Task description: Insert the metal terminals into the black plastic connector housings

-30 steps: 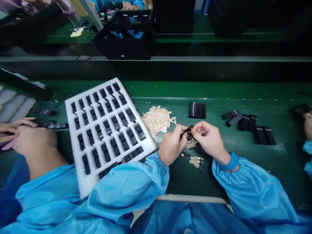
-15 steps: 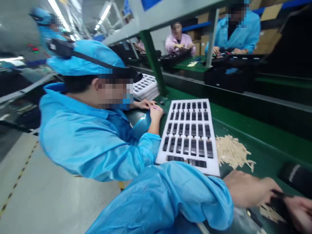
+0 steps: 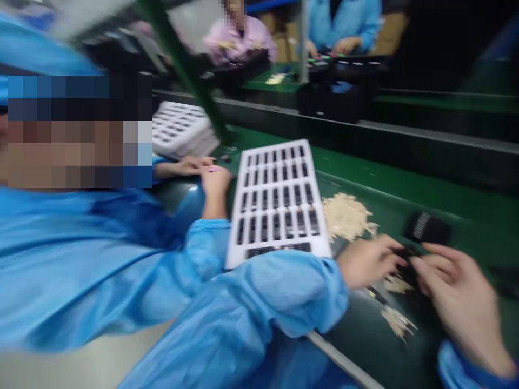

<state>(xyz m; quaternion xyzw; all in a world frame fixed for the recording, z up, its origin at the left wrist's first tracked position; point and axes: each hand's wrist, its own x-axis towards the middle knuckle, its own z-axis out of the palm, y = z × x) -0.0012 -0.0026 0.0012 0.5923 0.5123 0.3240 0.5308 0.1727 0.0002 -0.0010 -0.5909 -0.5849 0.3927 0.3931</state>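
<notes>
In the head view my left hand (image 3: 371, 263) reaches in from a blue sleeve, its fingers pinched on a small dark piece (image 3: 411, 253). Facing it, my right hand (image 3: 462, 294) grips the same piece between thumb and fingers. Motion blur hides what kind of part it is. Just beyond my left wrist lies a loose pile of thin beige strips (image 3: 348, 216). A few more beige strips (image 3: 397, 321) are scattered below my hands. Left of my left hand, a white foam tray (image 3: 237, 251) holds rows of black slotted parts.
A black object with a pale dotted row (image 3: 427, 228) lies behind my hands. At my left, a co-worker in blue (image 3: 121, 265) has both hands on the green bench (image 3: 348, 319). Stacked white trays (image 3: 182, 129) stand beyond. More people work across the bench.
My view has swung right and down, so the tray and co-worker shift left. My hands appear higher and more fully in view, both still at the dark piece.
</notes>
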